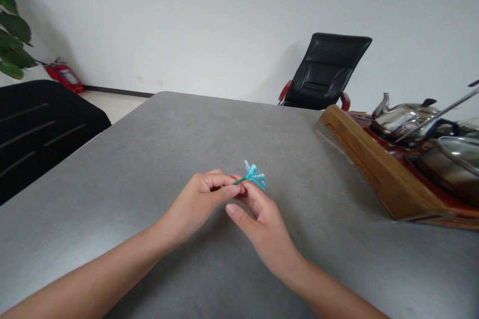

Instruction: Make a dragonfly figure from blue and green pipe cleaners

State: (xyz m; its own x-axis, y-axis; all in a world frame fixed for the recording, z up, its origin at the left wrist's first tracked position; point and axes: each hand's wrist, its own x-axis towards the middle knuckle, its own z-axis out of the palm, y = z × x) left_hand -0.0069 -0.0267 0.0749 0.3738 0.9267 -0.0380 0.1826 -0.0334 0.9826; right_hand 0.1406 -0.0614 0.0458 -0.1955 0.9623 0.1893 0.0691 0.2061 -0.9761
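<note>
A small blue artificial flower [254, 172] with clear beads on its petals and a green stem is held above the middle of the table. My left hand [209, 192] pinches the stem between thumb and index finger. Beside it, my right hand [264, 214] is curved, its thumb apart from the fingers. The right fingers lie behind the stem and touch the flower from below; their tips are partly hidden by the left hand and the flower.
A grey table [209, 124] spreads under my hands. On its right stands a wooden tea tray [370, 174] carrying a steel kettle [404, 115] and a glass-lidded pot [452, 164]. Beyond are a black chair [333, 70], another dark chair [45, 129], and a red fire extinguisher [65, 76].
</note>
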